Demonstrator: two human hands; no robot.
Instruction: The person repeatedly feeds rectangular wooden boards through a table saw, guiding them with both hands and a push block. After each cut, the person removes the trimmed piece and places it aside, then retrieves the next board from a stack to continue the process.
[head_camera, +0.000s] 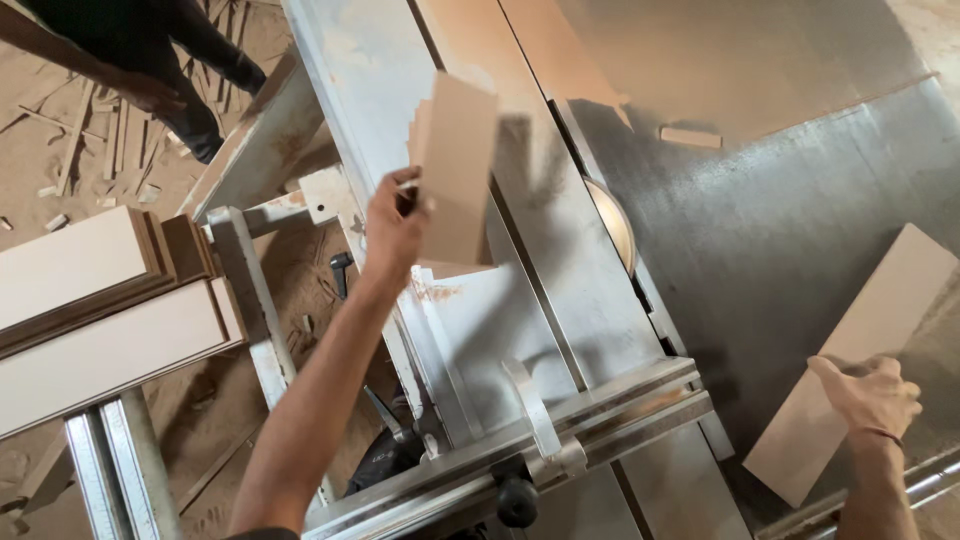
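Observation:
My left hand (392, 228) grips a stack of small tan board pieces (458, 170) and holds it up above the sliding table of a table saw (360, 70). My right hand (868, 393) rests flat on a long tan board (862, 350) that lies on the grey saw table (780, 220) at the right. The round saw blade (612, 222) sticks up from its slot between the two hands.
A small offcut (690, 137) lies on the far table. A metal crosscut fence (560, 440) with a black knob (517, 500) runs across the near edge. Stacked boards (100, 310) sit at the left. Another person (150, 60) stands on the sawdust floor, top left.

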